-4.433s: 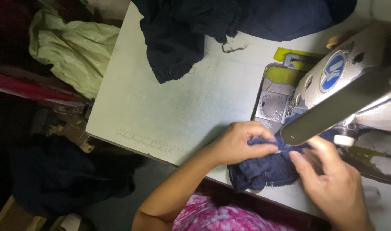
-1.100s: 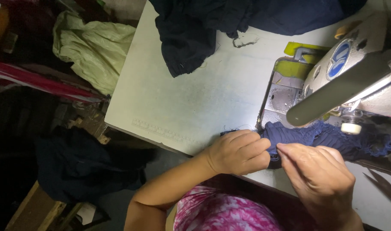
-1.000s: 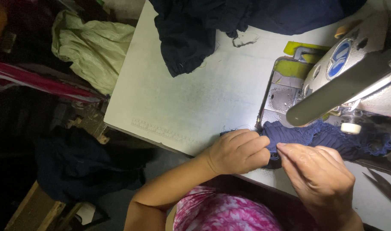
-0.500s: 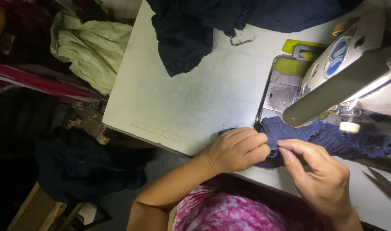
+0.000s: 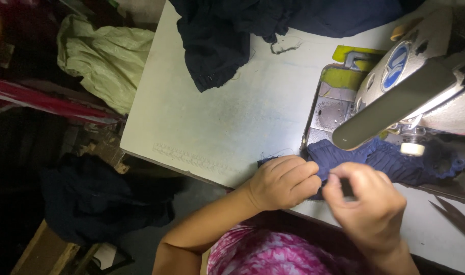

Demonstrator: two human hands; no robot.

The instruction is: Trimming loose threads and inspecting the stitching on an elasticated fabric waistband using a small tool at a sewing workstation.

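My left hand (image 5: 283, 182) is curled into a fist at the front edge of the white sewing table (image 5: 227, 122), gripping the near end of a gathered navy blue fabric piece (image 5: 390, 162). That fabric runs to the right under the arm of the white sewing machine (image 5: 410, 86). My right hand (image 5: 367, 206) is lifted just in front of the fabric, thumb and fingers pinched together; whether something thin sits between them I cannot tell.
A heap of dark navy cloth (image 5: 227, 35) lies at the table's far side. Scissors (image 5: 456, 219) rest at the right edge. A pale green bag (image 5: 102, 56) and dark cloth (image 5: 97, 198) lie on the floor to the left.
My right hand has lifted off the fabric and drawn back toward me with fingers pinched. My left hand stays clenched on the fabric's end.
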